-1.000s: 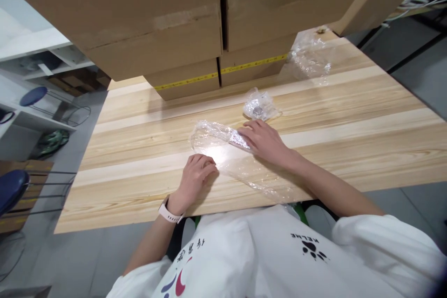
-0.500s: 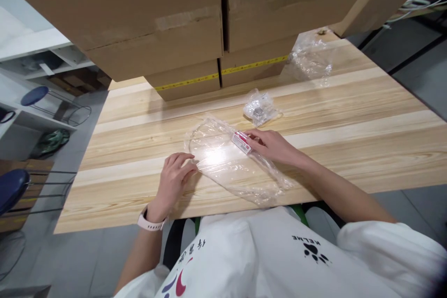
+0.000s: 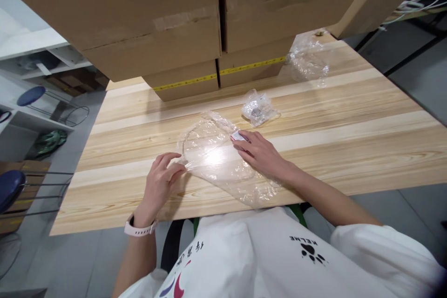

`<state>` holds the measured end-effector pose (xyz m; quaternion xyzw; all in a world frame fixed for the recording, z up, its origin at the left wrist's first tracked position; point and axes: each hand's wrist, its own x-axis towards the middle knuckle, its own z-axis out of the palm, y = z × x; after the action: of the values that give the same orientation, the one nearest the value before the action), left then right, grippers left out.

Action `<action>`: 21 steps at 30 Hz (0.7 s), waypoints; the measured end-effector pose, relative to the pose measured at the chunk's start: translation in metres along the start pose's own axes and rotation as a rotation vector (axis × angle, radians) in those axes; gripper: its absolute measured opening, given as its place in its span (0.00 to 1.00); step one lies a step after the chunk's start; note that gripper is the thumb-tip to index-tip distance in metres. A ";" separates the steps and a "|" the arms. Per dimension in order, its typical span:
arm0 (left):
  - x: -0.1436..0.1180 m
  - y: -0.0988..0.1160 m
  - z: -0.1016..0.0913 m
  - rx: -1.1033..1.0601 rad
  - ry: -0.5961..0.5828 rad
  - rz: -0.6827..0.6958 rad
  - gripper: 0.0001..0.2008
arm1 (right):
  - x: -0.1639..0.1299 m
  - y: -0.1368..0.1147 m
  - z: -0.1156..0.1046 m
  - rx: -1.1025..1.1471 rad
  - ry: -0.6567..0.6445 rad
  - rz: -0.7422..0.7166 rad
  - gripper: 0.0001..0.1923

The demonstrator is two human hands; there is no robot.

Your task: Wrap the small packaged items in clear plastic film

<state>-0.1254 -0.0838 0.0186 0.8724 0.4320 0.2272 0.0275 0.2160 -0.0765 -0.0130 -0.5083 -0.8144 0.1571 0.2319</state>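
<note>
Stools (image 3: 30, 96) with blue seats at the far left, right by the white shelves (image 3: 33, 42), and on we go to the pale wooden table (image 3: 98, 186)! Cardboard boxes (image 3: 139, 14) loom along its far side, yellow tape (image 3: 185, 83) running across the lower ones. Nearer me, a watch (image 3: 140, 231) with a pale pink band, and just ahead of it my left grip (image 3: 159, 182): thumb and fingertips pinched together on the left edge of the clear plastic wrap (image 3: 209, 149), little creases fanning out from the pinch! That wrap lies spread on the table between my two grips, bright glare in its middle. Over at its right side, the small box (image 3: 238, 135), white with a touch of red, and my right grip (image 3: 260, 153) is closed around it, hiding part of it. Inside the wrap or on top? I can't tell. Just beyond those fingers, a crumpled clear packet (image 3: 264, 104) with something round and grey in it. Farther right, crumpled film (image 3: 309, 63) near the boxes, and at the far right, white cables (image 3: 412, 7)!
</note>
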 end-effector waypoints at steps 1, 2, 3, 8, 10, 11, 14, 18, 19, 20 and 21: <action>-0.001 -0.003 -0.003 0.021 0.006 -0.002 0.08 | 0.000 0.000 -0.002 0.061 0.013 0.027 0.17; -0.003 -0.007 -0.006 0.045 0.015 -0.005 0.08 | 0.000 0.000 -0.005 0.139 0.020 0.055 0.18; -0.004 -0.010 -0.008 0.071 0.026 -0.009 0.08 | 0.000 0.000 -0.009 0.223 0.022 0.085 0.18; -0.014 -0.028 -0.014 0.146 0.041 -0.066 0.09 | -0.004 0.012 -0.027 0.271 -0.014 0.240 0.18; -0.017 -0.031 -0.014 0.155 0.038 -0.093 0.10 | -0.007 0.019 -0.029 0.104 0.040 0.279 0.17; -0.018 -0.032 -0.013 0.157 0.036 -0.100 0.10 | -0.009 0.021 -0.028 0.026 0.093 0.282 0.17; -0.018 -0.034 -0.010 0.152 0.035 -0.108 0.11 | -0.014 0.017 -0.021 -0.087 0.206 0.173 0.16; -0.018 -0.037 -0.009 0.137 0.029 -0.152 0.12 | -0.016 0.000 -0.005 -0.115 0.079 -0.042 0.17; -0.018 -0.039 -0.010 0.130 0.028 -0.167 0.12 | -0.015 -0.002 -0.001 -0.126 0.058 -0.050 0.16; -0.019 -0.041 -0.012 0.122 0.032 -0.181 0.12 | -0.015 -0.003 0.001 -0.126 0.056 -0.042 0.15; -0.019 -0.044 -0.013 0.112 0.039 -0.190 0.12 | -0.015 -0.002 0.003 -0.112 0.071 -0.029 0.14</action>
<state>-0.1734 -0.0731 0.0126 0.8230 0.5254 0.2157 -0.0084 0.2182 -0.0912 -0.0177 -0.5141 -0.8203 0.0897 0.2340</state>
